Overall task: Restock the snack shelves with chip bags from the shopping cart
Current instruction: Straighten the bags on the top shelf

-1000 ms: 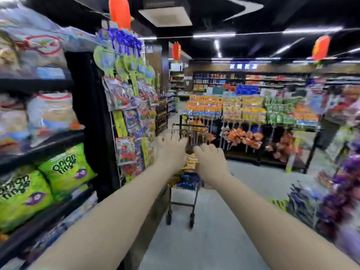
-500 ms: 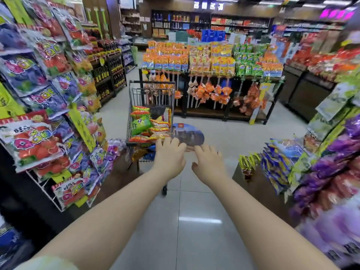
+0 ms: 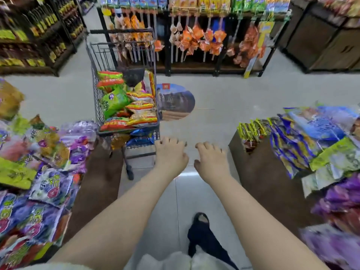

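**A:** So, is anything in the hands?

**B:** No. The left hand [image 3: 170, 154] and the right hand [image 3: 211, 159] both reach out over the aisle, palms down and fingers loosely bent. Neither holds anything.

**A:** Are they on the cart?

**B:** The left hand's fingertips sit right at the near lower corner of the cart [image 3: 95, 82]. Whether they touch the wire, I cannot tell. The right hand is beside it, over bare floor [image 3: 233, 98].

**A:** And the bags?

**B:** They are in the cart, just ahead of the hands and a little to the left. The top basket is heaped to its rim, with a green bag [image 3: 114, 103] on the left and orange bags [image 3: 143, 114] stacked next to it. Some blue packs [image 3: 141, 140] show in the lower tray.

**A:** How far along would you call it?

**B:** Early, or at least well short of done. A basket that full means most of the restocking is left, and no bag is on its way to a shelf.

**A:** What about the shelves themselves?

**B:** The left shelf [image 3: 101, 172] and the right shelf [image 3: 263, 172] flank the aisle close to the arms. Both look crowded with packs, but those are blurred. I can't pick out a gap, nor say what has already been put up.

**A:** What's next, then?

**B:** Probably a reach into the basket for a top bag. Which shelf it belongs on isn't shown.
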`<act>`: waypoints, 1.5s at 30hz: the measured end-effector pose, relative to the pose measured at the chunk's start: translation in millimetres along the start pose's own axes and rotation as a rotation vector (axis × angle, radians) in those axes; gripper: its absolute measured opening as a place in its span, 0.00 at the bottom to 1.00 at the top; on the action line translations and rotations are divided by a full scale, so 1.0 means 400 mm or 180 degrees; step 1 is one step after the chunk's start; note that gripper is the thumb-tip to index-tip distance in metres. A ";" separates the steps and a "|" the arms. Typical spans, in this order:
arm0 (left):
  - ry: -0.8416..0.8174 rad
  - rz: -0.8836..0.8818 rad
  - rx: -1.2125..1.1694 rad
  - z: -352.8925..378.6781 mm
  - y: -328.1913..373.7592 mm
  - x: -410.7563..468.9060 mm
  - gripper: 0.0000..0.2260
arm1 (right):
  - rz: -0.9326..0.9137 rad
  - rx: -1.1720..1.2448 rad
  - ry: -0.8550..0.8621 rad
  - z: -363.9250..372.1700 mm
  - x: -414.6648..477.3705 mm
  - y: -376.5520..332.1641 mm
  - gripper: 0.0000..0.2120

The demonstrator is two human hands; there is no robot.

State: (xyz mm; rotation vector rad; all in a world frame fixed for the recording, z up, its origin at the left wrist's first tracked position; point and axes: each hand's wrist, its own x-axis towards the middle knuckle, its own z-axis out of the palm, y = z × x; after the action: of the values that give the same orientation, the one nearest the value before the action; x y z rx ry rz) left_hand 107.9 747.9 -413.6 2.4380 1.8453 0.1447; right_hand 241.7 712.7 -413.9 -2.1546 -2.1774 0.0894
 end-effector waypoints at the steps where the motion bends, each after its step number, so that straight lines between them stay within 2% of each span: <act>1: -0.0026 -0.0063 -0.0080 0.019 -0.005 0.045 0.16 | -0.0050 0.0057 0.0055 0.011 0.047 0.007 0.19; 5: -0.0031 -0.0428 -0.0306 0.067 -0.041 0.237 0.15 | -0.0392 0.0236 0.0111 0.043 0.277 0.029 0.20; 10: -0.0010 -0.1204 -0.0478 0.057 -0.138 0.463 0.13 | -0.0815 0.0314 -0.0087 0.054 0.598 0.055 0.20; 16: 0.0146 -0.1906 -0.0420 0.029 -0.295 0.649 0.11 | -0.1413 0.0975 0.0140 0.063 0.908 -0.034 0.16; 18: 0.0166 -0.2125 -0.0528 0.029 -0.354 0.683 0.12 | -0.1617 0.1105 -0.0013 0.081 0.985 -0.088 0.16; 23: -0.0019 -0.2565 -0.0543 0.053 -0.545 0.772 0.13 | -0.1948 0.0836 -0.0437 0.151 1.178 -0.234 0.19; 32: -0.0397 -0.3291 -0.1043 0.107 -0.838 0.923 0.14 | -0.2306 0.0842 -0.1003 0.211 1.443 -0.481 0.18; 35: -0.0386 -0.3640 -0.1211 0.134 -0.894 0.933 0.15 | -0.2330 0.0854 -0.1293 0.256 1.514 -0.535 0.21; 38: -0.0209 -0.4147 -0.1712 0.187 -0.927 0.930 0.12 | -0.2294 0.0811 -0.1659 0.310 1.581 -0.584 0.24; 42: 0.0272 -0.5097 -0.3244 0.267 -0.941 0.963 0.10 | -0.2616 0.0473 -0.2162 0.384 1.699 -0.659 0.24; 45: 0.0946 -0.5983 -0.4324 0.292 -0.929 1.019 0.16 | -0.2868 -0.0023 -0.2201 0.427 1.796 -0.711 0.26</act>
State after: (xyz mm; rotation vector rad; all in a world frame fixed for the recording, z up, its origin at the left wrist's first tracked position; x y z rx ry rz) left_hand -122.4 1240.1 -563.6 -0.4076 2.0279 1.0189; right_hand -64.8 1430.0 -546.9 -1.0046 -3.2701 0.8462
